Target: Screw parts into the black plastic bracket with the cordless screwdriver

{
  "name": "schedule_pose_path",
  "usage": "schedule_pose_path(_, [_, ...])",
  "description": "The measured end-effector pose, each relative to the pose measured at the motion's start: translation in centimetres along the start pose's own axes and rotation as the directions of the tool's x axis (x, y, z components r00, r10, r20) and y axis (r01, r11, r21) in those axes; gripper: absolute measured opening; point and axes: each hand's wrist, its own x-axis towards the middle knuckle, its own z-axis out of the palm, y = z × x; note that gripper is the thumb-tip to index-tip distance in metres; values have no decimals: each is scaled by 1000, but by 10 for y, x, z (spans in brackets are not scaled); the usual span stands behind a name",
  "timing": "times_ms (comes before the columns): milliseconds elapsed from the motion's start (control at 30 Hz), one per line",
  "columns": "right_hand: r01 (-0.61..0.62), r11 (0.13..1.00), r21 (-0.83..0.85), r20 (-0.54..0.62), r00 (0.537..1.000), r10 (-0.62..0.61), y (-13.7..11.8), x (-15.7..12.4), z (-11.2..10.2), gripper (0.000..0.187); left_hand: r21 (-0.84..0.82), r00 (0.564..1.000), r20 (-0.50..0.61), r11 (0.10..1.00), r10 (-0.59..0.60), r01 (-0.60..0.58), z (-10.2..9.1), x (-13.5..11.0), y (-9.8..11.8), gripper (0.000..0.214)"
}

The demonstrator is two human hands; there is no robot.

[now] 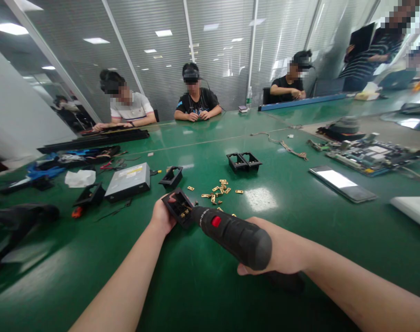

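My left hand [162, 216] grips a black plastic socket frame [175, 203], tilted, with small brass pieces inside it. In my right hand [279, 244] is a black cordless screwdriver [233, 233] with a red switch on top. Its front end points into the frame; whether the bit touches a screw cannot be made out. Just beyond lie several loose brass plates [223, 189]. Another black frame [171, 177] sits behind my left hand, and a joined double frame [244, 161] stands farther back.
On the left are a disc drive [128, 181], a crumpled tissue [80, 178] and tangled cables [52, 166]. To the right lie a phone [343, 183], a circuit board [375, 152] and a white box [413, 210]. Several people sit across the green table [203, 295]; one person stands at right.
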Motion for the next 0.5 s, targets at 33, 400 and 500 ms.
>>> schedule_pose_path(33, [2, 1000, 7, 10, 1000, -2, -1, 0, 0, 28, 6, 1000, 6, 1000, 6, -6, 0, 0, 0, 21])
schedule_pose_path(400, [20, 1000, -21, 20, 1000, -20, 2, 1, -1, 29, 22, 999, 29, 1000, 17, -17, 4, -3, 2, 24])
schedule_pose_path(500, [13, 1000, -21, 32, 999, -12, 1, -1, -1, 29, 10, 1000, 15, 1000, 7, -7, 3, -3, 2, 27])
